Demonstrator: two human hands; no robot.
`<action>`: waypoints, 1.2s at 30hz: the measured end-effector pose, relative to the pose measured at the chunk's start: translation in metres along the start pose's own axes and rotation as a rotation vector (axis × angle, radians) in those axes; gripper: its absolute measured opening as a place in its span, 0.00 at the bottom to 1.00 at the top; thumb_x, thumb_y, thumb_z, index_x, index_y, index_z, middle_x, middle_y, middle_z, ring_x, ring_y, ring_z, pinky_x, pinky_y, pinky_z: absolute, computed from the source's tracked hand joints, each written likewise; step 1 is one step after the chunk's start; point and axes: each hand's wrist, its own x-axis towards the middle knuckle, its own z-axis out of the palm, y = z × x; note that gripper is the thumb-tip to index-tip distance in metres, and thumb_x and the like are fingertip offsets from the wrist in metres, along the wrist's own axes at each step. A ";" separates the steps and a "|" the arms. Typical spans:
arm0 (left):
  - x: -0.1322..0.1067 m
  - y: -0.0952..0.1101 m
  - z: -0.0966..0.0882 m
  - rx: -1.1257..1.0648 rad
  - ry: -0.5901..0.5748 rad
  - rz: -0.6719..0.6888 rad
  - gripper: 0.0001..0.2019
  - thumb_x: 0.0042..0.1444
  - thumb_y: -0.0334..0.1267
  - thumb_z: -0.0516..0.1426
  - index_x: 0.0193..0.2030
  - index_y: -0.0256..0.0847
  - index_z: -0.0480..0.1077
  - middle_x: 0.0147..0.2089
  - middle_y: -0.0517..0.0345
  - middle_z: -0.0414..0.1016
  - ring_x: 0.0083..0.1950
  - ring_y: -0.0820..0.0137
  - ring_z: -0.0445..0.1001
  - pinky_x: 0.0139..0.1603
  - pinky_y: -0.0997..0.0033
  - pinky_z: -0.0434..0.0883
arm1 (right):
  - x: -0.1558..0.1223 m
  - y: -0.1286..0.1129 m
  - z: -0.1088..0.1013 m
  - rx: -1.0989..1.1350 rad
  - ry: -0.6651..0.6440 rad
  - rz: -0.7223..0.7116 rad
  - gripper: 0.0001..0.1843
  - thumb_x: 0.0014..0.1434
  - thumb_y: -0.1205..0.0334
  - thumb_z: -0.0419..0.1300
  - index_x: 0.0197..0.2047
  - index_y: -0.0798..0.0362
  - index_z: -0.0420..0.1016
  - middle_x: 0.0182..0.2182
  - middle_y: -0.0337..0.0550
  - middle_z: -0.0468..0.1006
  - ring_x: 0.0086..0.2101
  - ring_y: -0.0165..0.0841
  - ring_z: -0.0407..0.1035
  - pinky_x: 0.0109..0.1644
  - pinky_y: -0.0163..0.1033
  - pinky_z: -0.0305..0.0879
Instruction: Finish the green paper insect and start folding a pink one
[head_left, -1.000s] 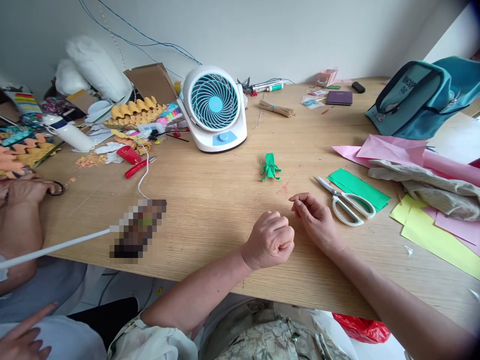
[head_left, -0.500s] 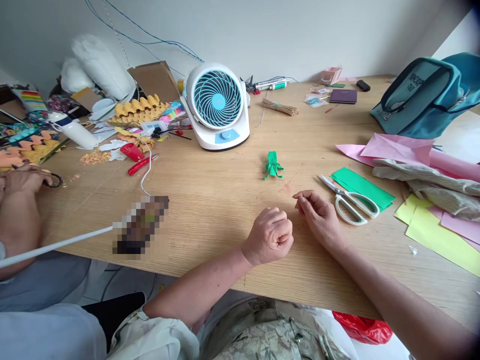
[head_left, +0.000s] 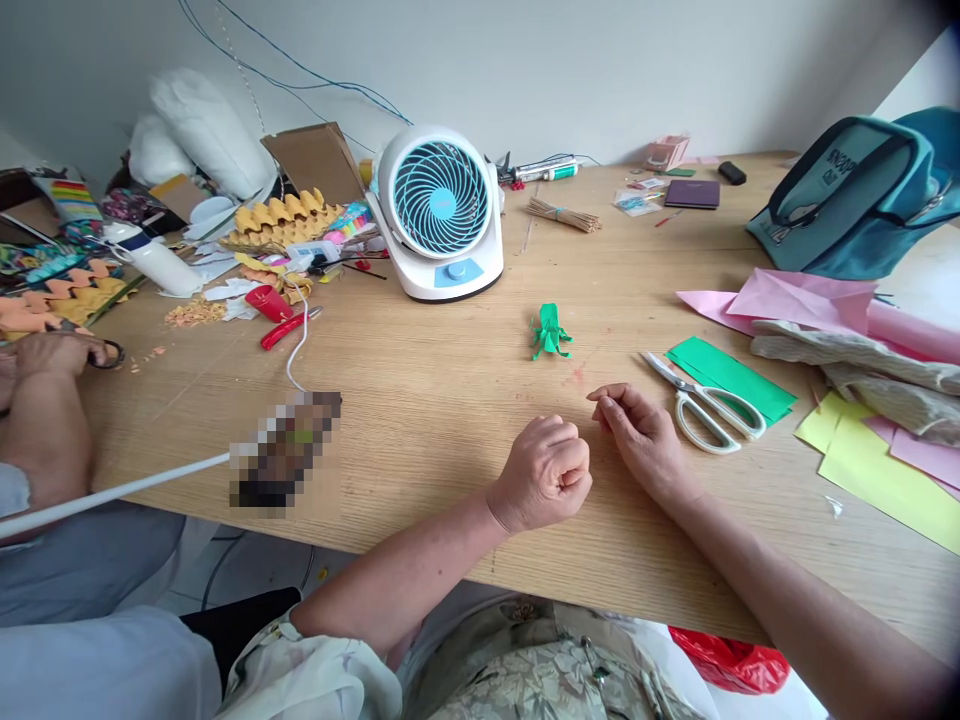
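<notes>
Looks like a pause: left hand (head_left: 544,473) balled, right hand (head_left: 637,437) curled closed, nothing showing in either, and handling the green paper bug (head_left: 550,328), beyond them from the front edge of the bench (head_left: 420,400), would need uncurling.

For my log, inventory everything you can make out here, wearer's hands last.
Table: one, tan, beneath
Paper figure: one, green, centre
Scissors: one, white handles, right
Paper sheets: several, green, yellow, pink, right
Cloth: some, greyish, right
Bag: one, teal, far right
Notebook: one, purple, back right
Stick bundle: one, tan, back centre
Fan: one, white, blue, back
Bottle: one, white, left
Cup-like item: one, red, left
Tool: one, red, left
Pixelated object: one, dark, front left
Plastic bag: one, red, below table
Clutter: uncountable, mixed, left
Co-worker's arm: one, bare, left
Left hand: one, bare, front
Right hand: one, bare, front
</notes>
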 end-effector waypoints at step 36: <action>0.003 -0.004 -0.001 -0.179 0.120 -0.056 0.20 0.52 0.19 0.53 0.25 0.43 0.45 0.24 0.65 0.51 0.28 0.72 0.55 0.30 0.68 0.55 | 0.020 -0.015 -0.050 -0.132 0.331 -0.193 0.10 0.65 0.54 0.57 0.39 0.50 0.75 0.28 0.39 0.72 0.26 0.29 0.66 0.32 0.37 0.64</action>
